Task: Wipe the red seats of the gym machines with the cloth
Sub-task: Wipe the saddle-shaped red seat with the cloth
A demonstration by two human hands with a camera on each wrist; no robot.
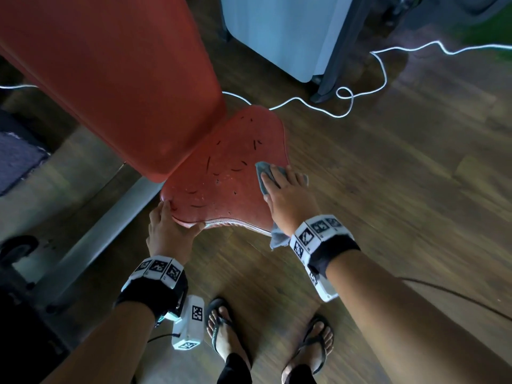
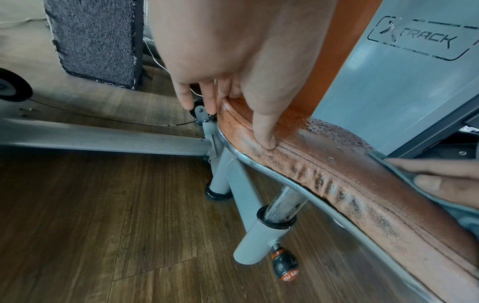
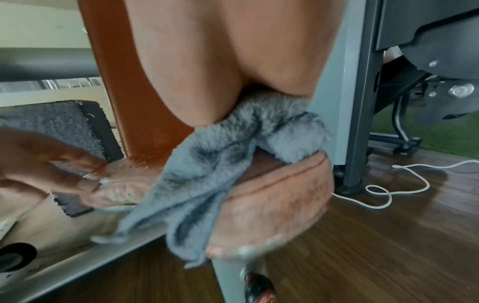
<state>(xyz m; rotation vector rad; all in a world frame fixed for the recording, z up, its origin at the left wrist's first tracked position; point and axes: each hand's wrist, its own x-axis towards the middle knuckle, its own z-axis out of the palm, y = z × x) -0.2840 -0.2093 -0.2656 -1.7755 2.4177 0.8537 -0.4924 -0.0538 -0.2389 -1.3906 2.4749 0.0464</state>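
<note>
The red seat (image 1: 227, 167), cracked and speckled with dirt, sits below the red backrest (image 1: 110, 79). My right hand (image 1: 279, 187) lies flat, fingers spread, pressing the grey cloth (image 1: 261, 170) onto the seat's right side; a cloth corner hangs over the front edge. My left hand (image 1: 177, 220) grips the seat's front left corner, fingers on top and thumb along the front edge. The left wrist view shows the left hand's thumb (image 2: 264, 131) on the seat's (image 2: 337, 164) side seam. In the right wrist view the cloth (image 3: 207, 184) drapes over the seat (image 3: 279, 196).
A white cable (image 1: 360, 98) loops over the wooden floor behind the seat. A grey machine panel (image 1: 277, 31) stands at the back. The grey frame beam (image 1: 110, 223) runs to the left, beside a grey mat (image 1: 16, 159). A black adjustment knob (image 2: 285, 264) sits under the seat.
</note>
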